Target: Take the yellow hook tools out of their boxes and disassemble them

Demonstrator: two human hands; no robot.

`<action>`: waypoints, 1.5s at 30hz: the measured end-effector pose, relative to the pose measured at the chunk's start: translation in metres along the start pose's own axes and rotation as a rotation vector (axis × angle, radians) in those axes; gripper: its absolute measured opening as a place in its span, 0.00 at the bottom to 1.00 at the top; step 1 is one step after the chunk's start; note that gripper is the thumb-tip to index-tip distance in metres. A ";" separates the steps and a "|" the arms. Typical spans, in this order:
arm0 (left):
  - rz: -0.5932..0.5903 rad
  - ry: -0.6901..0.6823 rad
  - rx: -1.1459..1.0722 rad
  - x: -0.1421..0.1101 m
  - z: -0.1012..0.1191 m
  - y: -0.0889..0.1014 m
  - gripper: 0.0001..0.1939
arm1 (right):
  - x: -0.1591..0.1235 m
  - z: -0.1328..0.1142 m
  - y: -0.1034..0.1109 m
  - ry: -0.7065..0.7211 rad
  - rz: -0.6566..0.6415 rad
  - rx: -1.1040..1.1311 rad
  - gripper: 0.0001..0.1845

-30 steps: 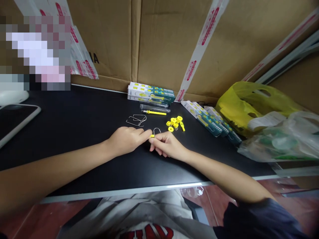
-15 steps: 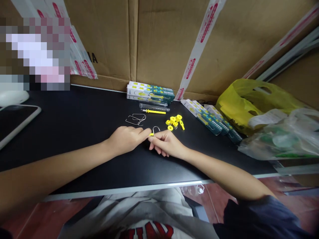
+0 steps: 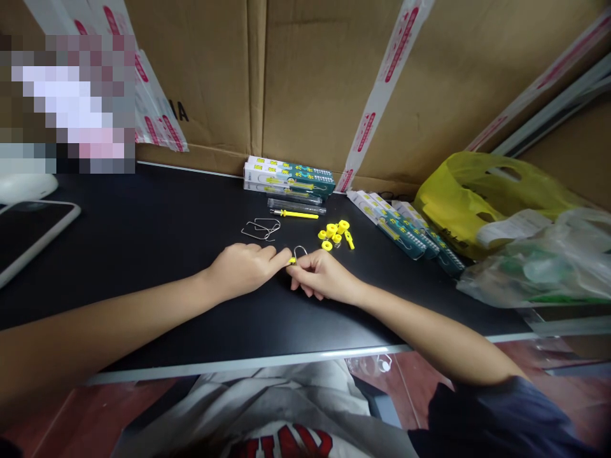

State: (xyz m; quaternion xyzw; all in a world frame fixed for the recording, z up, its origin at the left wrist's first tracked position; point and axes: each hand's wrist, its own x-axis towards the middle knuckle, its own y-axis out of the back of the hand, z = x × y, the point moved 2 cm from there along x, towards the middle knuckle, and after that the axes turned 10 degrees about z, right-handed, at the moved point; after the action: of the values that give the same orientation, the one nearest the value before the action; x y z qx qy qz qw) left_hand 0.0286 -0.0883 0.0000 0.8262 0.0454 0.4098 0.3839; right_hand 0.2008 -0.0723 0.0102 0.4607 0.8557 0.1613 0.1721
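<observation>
Close together over the black table, my two hands meet at a small yellow plastic piece point(image 3: 292, 260). My left hand point(image 3: 251, 268) is closed on that piece, most of which its fingers hide. Pinched in my right hand point(image 3: 322, 275) is a metal wire hook point(image 3: 300, 248), its curved end rising above the fingertips. Whether hook and yellow piece are joined cannot be seen. Beyond my left hand lie several loose wire hooks point(image 3: 261, 228). Several yellow plastic parts point(image 3: 331, 230) sit in a group past my right hand. A yellow rod point(image 3: 300, 215) lies beside clear tubes point(image 3: 296, 207).
Printed boxes point(image 3: 289, 175) are stacked against the cardboard wall point(image 3: 315, 83), with more boxes point(image 3: 386, 222) to the right. A yellow plastic bag point(image 3: 443, 197) and a clear bag point(image 3: 534, 267) fill the right side. A phone point(image 3: 35, 232) and a white mouse point(image 3: 28, 186) lie left.
Both hands have shifted very slightly to the right in the picture, still holding the yellow piece and the hook. The view itself has moved a little; nothing else differs visibly.
</observation>
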 end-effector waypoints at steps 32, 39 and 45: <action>-0.013 0.040 -0.159 0.000 0.006 0.000 0.07 | -0.012 -0.011 -0.003 -0.083 -0.062 0.134 0.19; -0.130 0.325 -0.153 0.001 -0.019 -0.009 0.15 | -0.033 -0.026 -0.019 0.040 -0.260 0.063 0.22; -0.081 0.260 -0.261 0.001 -0.010 -0.010 0.18 | -0.018 -0.023 0.007 0.147 0.118 -0.065 0.24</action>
State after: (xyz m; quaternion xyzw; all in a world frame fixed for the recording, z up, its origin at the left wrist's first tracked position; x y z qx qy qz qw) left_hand 0.0246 -0.0744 -0.0025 0.7070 0.0746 0.4998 0.4948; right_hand 0.2054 -0.0864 0.0366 0.4913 0.8317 0.2321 0.1140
